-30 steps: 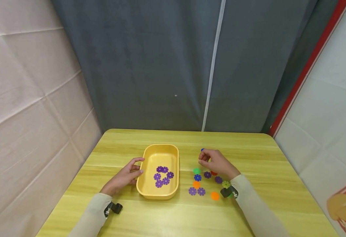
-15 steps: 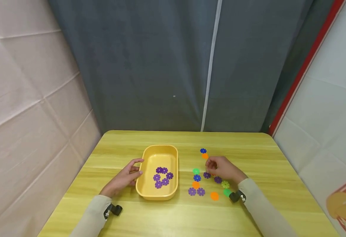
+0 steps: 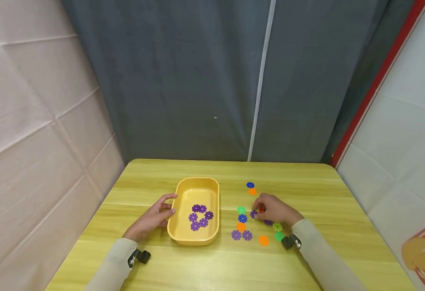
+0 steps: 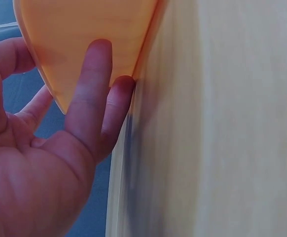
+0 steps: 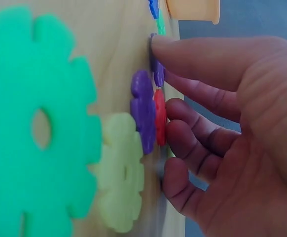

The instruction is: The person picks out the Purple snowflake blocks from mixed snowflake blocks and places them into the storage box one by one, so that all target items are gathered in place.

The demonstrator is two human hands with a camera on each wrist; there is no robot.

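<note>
A yellow tray point(image 3: 198, 180) sits on the table with several purple discs point(image 3: 199, 216) inside. My left hand point(image 3: 153, 217) rests against the tray's left outer wall point(image 4: 89, 29), fingers point(image 4: 95, 94) straight on it. My right hand point(image 3: 275, 211) hovers low over loose discs to the right of the tray. One fingertip point(image 5: 165, 47) touches a purple disc point(image 5: 158, 72), which shows in the head view just left of my knuckles point(image 3: 254, 214). The other fingers curl loosely beside a red disc point(image 5: 160, 116). The purple disc lies flat on the table.
More discs lie around my right hand: blue point(image 3: 250, 185) and orange point(image 3: 252, 191) farther back, green point(image 3: 241, 210), blue point(image 3: 243, 218), two purple point(image 3: 242, 235), orange point(image 3: 264, 241) and green point(image 3: 279, 236) nearer. Fabric walls enclose the wooden table point(image 3: 216, 266).
My right hand has drawn back from the far blue and orange discs and lowered onto the purple disc in the near cluster. The left hand and tray have stayed put.
</note>
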